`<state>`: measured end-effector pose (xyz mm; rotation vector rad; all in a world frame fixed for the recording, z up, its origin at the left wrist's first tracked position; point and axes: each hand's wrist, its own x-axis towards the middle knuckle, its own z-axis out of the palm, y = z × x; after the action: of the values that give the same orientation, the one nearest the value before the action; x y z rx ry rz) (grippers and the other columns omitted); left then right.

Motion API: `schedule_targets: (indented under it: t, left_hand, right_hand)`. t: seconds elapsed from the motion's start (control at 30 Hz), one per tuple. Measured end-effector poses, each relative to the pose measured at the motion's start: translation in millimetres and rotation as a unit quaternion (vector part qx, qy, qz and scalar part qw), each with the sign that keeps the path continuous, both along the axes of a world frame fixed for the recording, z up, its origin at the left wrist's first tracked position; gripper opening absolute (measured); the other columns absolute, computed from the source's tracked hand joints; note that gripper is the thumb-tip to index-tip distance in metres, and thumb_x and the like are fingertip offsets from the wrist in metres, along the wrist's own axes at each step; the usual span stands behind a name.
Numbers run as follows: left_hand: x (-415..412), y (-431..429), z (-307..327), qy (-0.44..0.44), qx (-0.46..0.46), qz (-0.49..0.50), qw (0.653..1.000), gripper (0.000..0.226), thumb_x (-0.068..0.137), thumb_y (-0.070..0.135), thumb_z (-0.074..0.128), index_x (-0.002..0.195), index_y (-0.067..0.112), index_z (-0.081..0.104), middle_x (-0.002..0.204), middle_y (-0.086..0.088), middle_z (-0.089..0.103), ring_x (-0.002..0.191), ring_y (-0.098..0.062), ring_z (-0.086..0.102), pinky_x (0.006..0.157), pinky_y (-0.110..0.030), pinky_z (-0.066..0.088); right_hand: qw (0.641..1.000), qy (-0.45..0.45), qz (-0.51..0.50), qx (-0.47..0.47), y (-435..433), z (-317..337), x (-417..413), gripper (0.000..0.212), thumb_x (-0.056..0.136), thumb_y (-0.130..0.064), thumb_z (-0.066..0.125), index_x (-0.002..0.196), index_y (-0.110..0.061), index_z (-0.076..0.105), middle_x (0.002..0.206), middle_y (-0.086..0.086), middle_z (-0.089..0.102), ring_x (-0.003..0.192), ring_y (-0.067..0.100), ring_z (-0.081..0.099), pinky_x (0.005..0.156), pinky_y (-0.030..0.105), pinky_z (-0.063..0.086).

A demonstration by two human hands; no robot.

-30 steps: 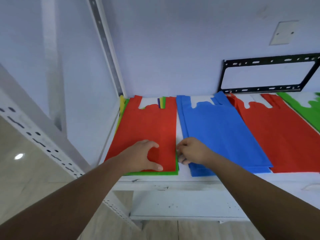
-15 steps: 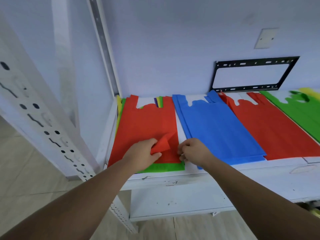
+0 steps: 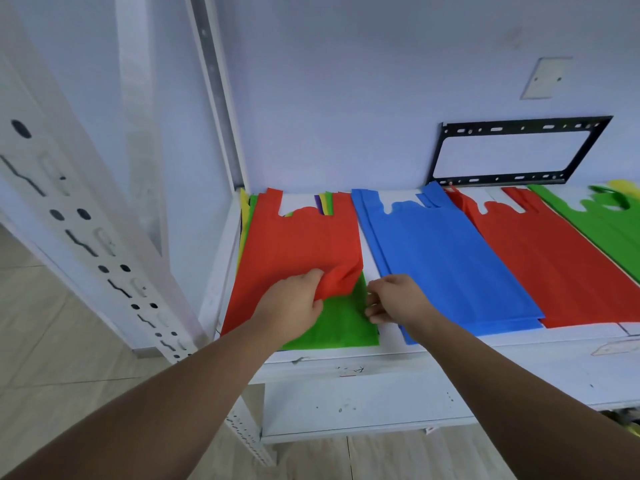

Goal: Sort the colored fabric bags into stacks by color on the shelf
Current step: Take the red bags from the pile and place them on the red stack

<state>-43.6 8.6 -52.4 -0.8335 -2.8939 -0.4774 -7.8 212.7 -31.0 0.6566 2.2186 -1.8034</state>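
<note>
While pinching the near right corner of the top red bag (image 3: 298,247), left hand (image 3: 294,306) closed on that fabric, corner folded up and back off the mixed pile at the shelf's left end. Right hand (image 3: 394,299) just beside it to the right, fingers (image 3: 375,308) curled and narrow, tips resting at the right edge of the green bag (image 3: 339,323) uncovered beneath; cannot tell whether anything is actually gripped there. Under the red bag, slivers of yellow, purple and more green layers peeking out at the far and left edges; number of layers cannot be counted. Rightward along the white shelf (image 3: 450,351), three sorted stacks flat side by side: blue stack (image 3: 443,261) just right of the hands, separate from the mixed pile by a strip of bare shelf; red stack (image 3: 554,265) next, its left edge under the blue; green stack (image 3: 609,230) at the frame's right edge, a blurred yellow scrap behind it. Two hands, four piles in all. No readable writing or labels anywhere; only faint scuffs on the shelf's front lip. Behind, black metal bracket (image 3: 516,150) on the wall and one blank white cover plate (image 3: 547,77) above it; perforated white shelf upright (image 3: 86,237) at left.
</note>
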Motion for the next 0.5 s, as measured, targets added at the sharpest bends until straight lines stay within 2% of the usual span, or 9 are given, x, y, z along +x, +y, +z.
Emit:
schedule_targets:
  t: [0.07, 0.1, 0.17, 0.2, 0.27, 0.33, 0.37, 0.43, 0.5]
  left_hand:
    - [-3.3, -0.3, 6.7, 0.038, 0.016, 0.012, 0.999, 0.027, 0.092, 0.029, 0.052, 0.118, 0.024, 0.051, 0.088, 0.0, 0.069, 0.076, -0.026, 0.067, 0.064, -0.043, 0.055]
    - [-4.7, -0.6, 9.5, 0.056, 0.008, 0.011, 0.998, 0.027, 0.092, 0.03, 0.051, 0.118, 0.024, 0.051, 0.085, 0.002, 0.068, 0.072, -0.024, 0.066, 0.062, -0.042, 0.055]
    - [-2.9, 0.2, 14.6, 0.073, -0.018, 0.002, 0.997, 0.028, 0.092, 0.031, 0.05, 0.12, 0.026, 0.05, 0.085, 0.004, 0.066, 0.074, -0.022, 0.065, 0.062, -0.04, 0.055]
    - [0.8, 1.3, 15.8, 0.074, -0.018, -0.001, 0.997, 0.031, 0.092, 0.033, 0.05, 0.122, 0.026, 0.05, 0.09, 0.003, 0.066, 0.082, -0.021, 0.065, 0.066, -0.039, 0.055]
    - [15.5, 4.9, 13.0, 0.08, 0.022, -0.021, 0.996, 0.04, 0.09, 0.041, 0.052, 0.127, 0.026, 0.05, 0.106, 0.004, 0.062, 0.097, -0.017, 0.06, 0.075, -0.036, 0.053]
    - [36.9, 9.5, 8.3, 0.067, 0.075, -0.057, 0.993, 0.038, 0.09, 0.048, 0.053, 0.12, 0.026, 0.052, 0.105, 0.007, 0.058, 0.089, -0.011, 0.058, 0.073, -0.032, 0.051]
    - [47.3, 11.5, 7.2, 0.054, 0.072, -0.083, 0.992, 0.032, 0.092, 0.049, 0.051, 0.113, 0.025, 0.054, 0.099, 0.007, 0.059, 0.082, -0.011, 0.058, 0.07, -0.032, 0.05]
    - [57.9, 9.9, 2.4, 0.048, 0.051, -0.115, 0.991, 0.028, 0.097, 0.044, 0.044, 0.098, 0.022, 0.06, 0.087, 0.006, 0.062, 0.075, -0.013, 0.056, 0.069, -0.036, 0.049]
    - [54.1, -2.9, -3.2, 0.033, 0.079, -0.064, 0.994, 0.026, 0.099, 0.033, 0.042, 0.101, 0.021, 0.066, 0.089, 0.006, 0.066, 0.075, -0.01, 0.058, 0.071, -0.034, 0.05]
  right_hand:
    - [0.998, -0.05, 0.007, -0.041, 2.9, 5.9, -4.8, 0.044, 0.096, -0.037, 0.054, 0.103, 0.006, 0.061, 0.085, 0.019, 0.072, 0.071, 0.029, 0.071, 0.074, 0.043, 0.062]
    - [0.992, -0.088, 0.023, -0.09, 3.7, 9.8, -7.8, 0.058, 0.094, -0.05, 0.053, 0.109, 0.006, 0.059, 0.091, 0.021, 0.074, 0.079, 0.032, 0.074, 0.077, 0.043, 0.061]
    - [0.965, -0.153, 0.064, -0.204, 3.4, 16.5, -15.9, 0.08, 0.085, -0.068, 0.051, 0.118, 0.005, 0.053, 0.103, 0.027, 0.072, 0.094, 0.038, 0.072, 0.082, 0.044, 0.06]
    - [0.953, -0.168, 0.075, -0.243, 1.1, 16.5, -20.7, 0.085, 0.083, -0.071, 0.052, 0.122, 0.004, 0.051, 0.108, 0.029, 0.07, 0.098, 0.04, 0.071, 0.082, 0.044, 0.06]
    - [0.948, -0.161, 0.073, -0.263, -7.2, 11.9, -30.9, 0.069, 0.089, -0.058, 0.056, 0.127, 0.0, 0.053, 0.113, 0.026, 0.069, 0.098, 0.036, 0.071, 0.079, 0.043, 0.06]
    - [0.965, -0.126, 0.042, -0.224, -17.5, 4.5, -42.3, 0.042, 0.095, -0.027, 0.056, 0.129, -0.003, 0.056, 0.115, 0.021, 0.07, 0.096, 0.031, 0.07, 0.075, 0.042, 0.06]
    - [0.971, -0.11, 0.017, -0.21, -20.2, 1.5, -47.8, 0.038, 0.094, -0.017, 0.054, 0.129, -0.003, 0.056, 0.115, 0.02, 0.069, 0.096, 0.031, 0.069, 0.074, 0.042, 0.059]
    - [0.97, -0.086, -0.025, -0.224, -18.6, -1.0, -58.1, 0.031, 0.096, -0.01, 0.053, 0.126, -0.003, 0.055, 0.112, 0.019, 0.068, 0.093, 0.03, 0.068, 0.066, 0.04, 0.059]
    - [0.963, -0.075, -0.038, -0.255, -10.9, 2.1, -63.4, 0.025, 0.098, -0.009, 0.051, 0.122, -0.005, 0.055, 0.104, 0.016, 0.067, 0.086, 0.026, 0.068, 0.055, 0.036, 0.059]
